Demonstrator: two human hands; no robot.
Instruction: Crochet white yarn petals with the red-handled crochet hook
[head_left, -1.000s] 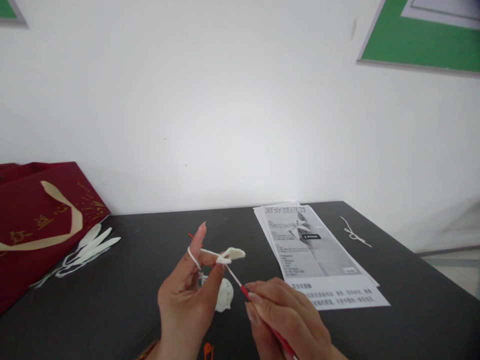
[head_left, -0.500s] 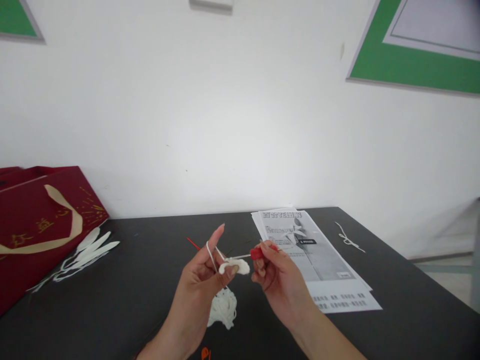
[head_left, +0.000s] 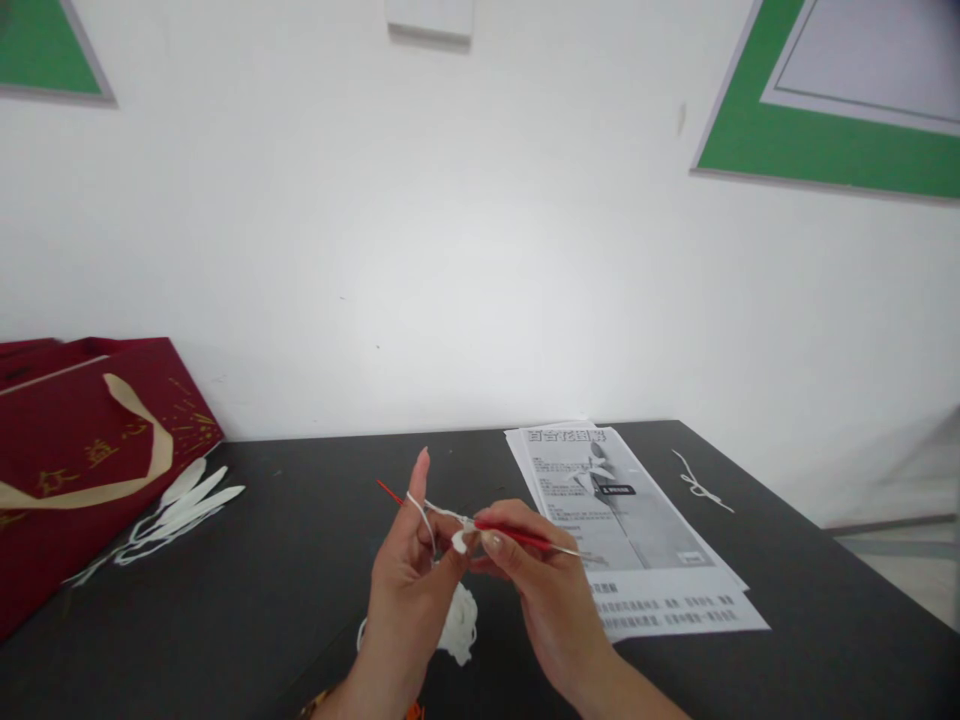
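Observation:
My left hand (head_left: pixel 409 590) pinches a small white crochet piece (head_left: pixel 460 542), largely hidden by the fingers. White yarn (head_left: pixel 415 503) loops round its raised index finger. My right hand (head_left: pixel 551 590) is closed on a crochet hook (head_left: pixel 517 534) with a red grip, its metal shaft sticking out to the right. The hook's other end meets the white work, where both hands come close together. Below them, a loose bundle of white yarn (head_left: pixel 459 628) lies on the table. Behind my left index finger shows a thin red stick (head_left: pixel 388 492), partly covered.
Printed sheets (head_left: pixel 660 540) lie to the right on the black table (head_left: pixel 300 560). Beyond them is a knotted white yarn scrap (head_left: pixel 701 487). At the left, several white crocheted petals (head_left: pixel 195 497) with yarn tails rest against a dark red gift bag (head_left: pixel 82 440).
My right hand has come down and left toward my left hand. The hook has turned, so its shaft now points right. The white piece is more covered by my fingers.

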